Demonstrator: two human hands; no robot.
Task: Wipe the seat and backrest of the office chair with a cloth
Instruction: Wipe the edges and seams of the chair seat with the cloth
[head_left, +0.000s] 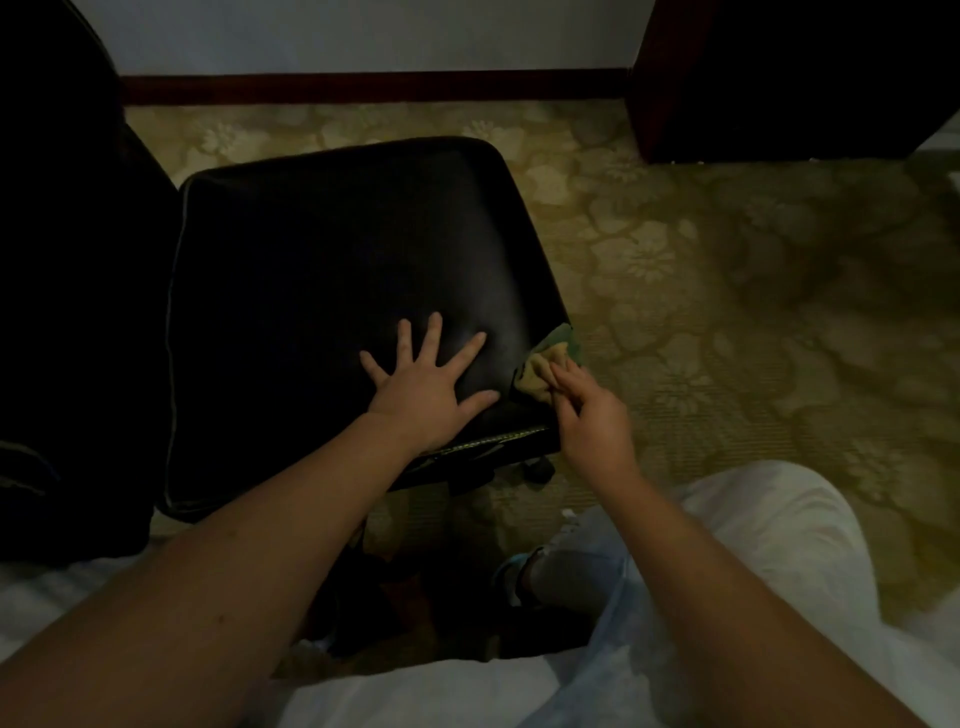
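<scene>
Head view is looking down on a black leather-look seat (332, 270), its piped edge catching a little light, with the dark backrest (62, 260) rising along the left side of the frame. The left hand (421, 389) is lying flat on the seat near its closest right corner, palm down, its fingers (434, 332) straight and spread wide, gripping nothing and simply pressing on the upholstery.

The right hand (587, 415) is reaching in beside the seat's right edge with its fingertips (563, 376) curled in and pinching a bunched cloth (540, 371). The cloth is yellowish tan with a green border and is sitting against the seat's right side edge, close to that same near corner. Most of it is showing just beyond the fingertips, between them and the upholstery, and the green strip is trailing up along the edge. The left thumb tip is pointing toward the cloth and is lying near it but apart.

Under the near corner a dark caster (540, 470) is peeking out. A patterned olive carpet (727, 286) with pale flowers is spreading to the right, meeting a dark red skirting board (363, 88) below a pale wall (363, 31), and a dark wooden cabinet (779, 78) is standing at the upper right. A pale trouser leg (753, 545) is filling the lower right
</scene>
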